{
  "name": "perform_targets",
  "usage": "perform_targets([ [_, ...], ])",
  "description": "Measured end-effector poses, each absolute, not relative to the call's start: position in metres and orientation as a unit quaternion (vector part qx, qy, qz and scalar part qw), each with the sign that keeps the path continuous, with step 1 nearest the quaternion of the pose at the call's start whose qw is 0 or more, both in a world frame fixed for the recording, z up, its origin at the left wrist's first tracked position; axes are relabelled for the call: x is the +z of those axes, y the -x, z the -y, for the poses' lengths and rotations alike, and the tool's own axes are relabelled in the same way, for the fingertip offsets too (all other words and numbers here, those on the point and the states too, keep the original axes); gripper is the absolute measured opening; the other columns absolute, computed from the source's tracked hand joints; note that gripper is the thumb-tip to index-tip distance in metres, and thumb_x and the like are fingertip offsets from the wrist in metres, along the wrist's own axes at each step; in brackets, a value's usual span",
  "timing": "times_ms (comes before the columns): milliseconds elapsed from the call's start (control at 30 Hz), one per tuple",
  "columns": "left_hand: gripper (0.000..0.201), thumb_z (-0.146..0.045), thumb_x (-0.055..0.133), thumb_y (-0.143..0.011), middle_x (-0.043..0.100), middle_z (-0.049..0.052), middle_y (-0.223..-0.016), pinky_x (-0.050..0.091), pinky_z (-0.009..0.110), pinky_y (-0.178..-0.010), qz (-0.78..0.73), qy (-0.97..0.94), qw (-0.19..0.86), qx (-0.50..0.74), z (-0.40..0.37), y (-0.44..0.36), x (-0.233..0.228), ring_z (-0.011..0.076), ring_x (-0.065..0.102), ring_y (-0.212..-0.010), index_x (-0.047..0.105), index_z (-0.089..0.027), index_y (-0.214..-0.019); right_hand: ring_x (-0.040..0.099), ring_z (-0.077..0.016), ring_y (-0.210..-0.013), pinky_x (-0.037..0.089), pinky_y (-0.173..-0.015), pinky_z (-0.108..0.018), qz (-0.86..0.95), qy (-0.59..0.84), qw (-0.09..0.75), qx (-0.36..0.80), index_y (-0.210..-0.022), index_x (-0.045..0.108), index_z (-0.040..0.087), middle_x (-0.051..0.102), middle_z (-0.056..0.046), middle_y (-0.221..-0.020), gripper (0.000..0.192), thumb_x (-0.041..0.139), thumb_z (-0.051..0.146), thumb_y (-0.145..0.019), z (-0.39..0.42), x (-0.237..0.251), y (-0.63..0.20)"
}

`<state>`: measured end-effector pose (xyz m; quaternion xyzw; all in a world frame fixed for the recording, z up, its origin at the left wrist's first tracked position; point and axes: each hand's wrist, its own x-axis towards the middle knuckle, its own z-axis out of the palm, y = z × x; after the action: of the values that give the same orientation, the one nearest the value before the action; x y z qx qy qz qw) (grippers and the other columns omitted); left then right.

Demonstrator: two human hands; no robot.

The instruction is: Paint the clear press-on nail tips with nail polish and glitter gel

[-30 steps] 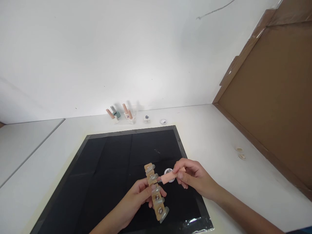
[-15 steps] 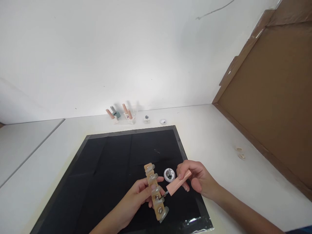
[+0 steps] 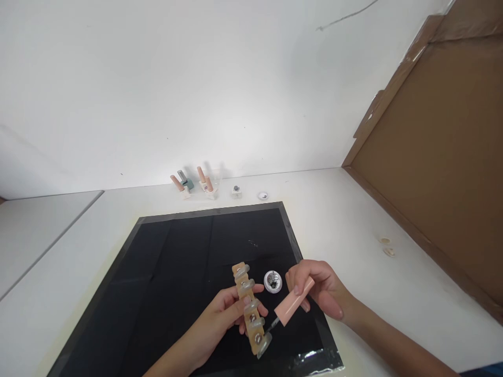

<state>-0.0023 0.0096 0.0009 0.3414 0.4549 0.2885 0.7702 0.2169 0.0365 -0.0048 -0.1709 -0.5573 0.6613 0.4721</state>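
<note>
My left hand (image 3: 231,310) grips a tan stand (image 3: 252,314) that carries several clear, shiny false nails in a row. Its thumb presses on the stand's face, with fingers curled behind. In my right hand (image 3: 318,288) is a nail polish brush with a pink cap handle (image 3: 294,302), held between thumb and fingers. The brush tip points down and left, at the lowest false nail (image 3: 264,345); whether it touches is too small to tell. A small round white pot (image 3: 272,281) with dark flakes inside sits on the mat between the hands.
A black mat (image 3: 176,272) with taped edges covers the table's middle. Along the back wall stand several polish bottles (image 3: 184,186), a small clear jar (image 3: 236,192) and a round lid (image 3: 263,196). Two small pale pieces (image 3: 387,246) lie right, by a cardboard wall (image 3: 440,157).
My right hand has moved the brush slightly down and to the right, from the second-lowest false nail to the lowest one. My left hand and the stand have stayed in place.
</note>
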Motion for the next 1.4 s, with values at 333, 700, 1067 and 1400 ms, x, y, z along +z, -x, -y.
perform_targets([
  [333,0.057,-0.054,0.080,-0.067,0.072,0.006,-0.078,0.036,0.024,-0.056,-0.450,-0.344,0.773,0.285,-0.011,0.003,-0.002,0.0116,0.052,-0.061,0.074,-0.014,-0.107,0.037,-0.0069,-0.042,0.034,-0.045,-0.021,0.561,0.166,0.471,0.660,-0.074,0.063,0.019,0.046,0.005,-0.053,0.057,0.064,0.075,-0.064,-0.036,-0.006,-0.217],
  [700,0.055,-0.054,0.081,-0.067,0.072,0.005,-0.076,0.036,0.023,-0.055,-0.450,-0.339,0.774,0.290,-0.011,0.002,0.001,0.0108,0.051,-0.059,0.075,-0.015,-0.107,0.043,-0.0076,-0.045,0.037,-0.047,-0.021,0.541,0.157,0.460,0.687,-0.078,0.066,0.018,0.049,0.004,-0.055,0.054,0.065,0.071,-0.070,-0.036,-0.003,-0.219],
  [1067,0.053,-0.057,0.080,-0.065,0.074,0.008,-0.078,0.037,0.023,-0.055,-0.448,-0.346,0.771,0.290,-0.010,0.000,0.003,0.0126,0.054,-0.062,0.075,-0.012,-0.094,0.052,-0.0079,-0.045,0.044,-0.045,-0.019,0.479,0.133,0.404,0.768,-0.104,0.071,0.021,0.068,-0.004,-0.070,0.065,0.036,0.072,-0.087,-0.038,0.011,-0.219],
  [1400,0.048,-0.048,0.078,-0.073,0.076,0.008,-0.081,0.037,0.022,-0.055,-0.443,-0.358,0.770,0.288,-0.010,0.002,0.002,0.0115,0.055,-0.061,0.074,-0.013,-0.105,0.062,-0.0103,-0.046,0.044,-0.041,-0.018,0.359,0.122,0.381,0.844,-0.101,0.072,0.019,0.073,-0.006,-0.080,0.061,0.037,0.069,-0.091,-0.040,0.017,-0.221],
])
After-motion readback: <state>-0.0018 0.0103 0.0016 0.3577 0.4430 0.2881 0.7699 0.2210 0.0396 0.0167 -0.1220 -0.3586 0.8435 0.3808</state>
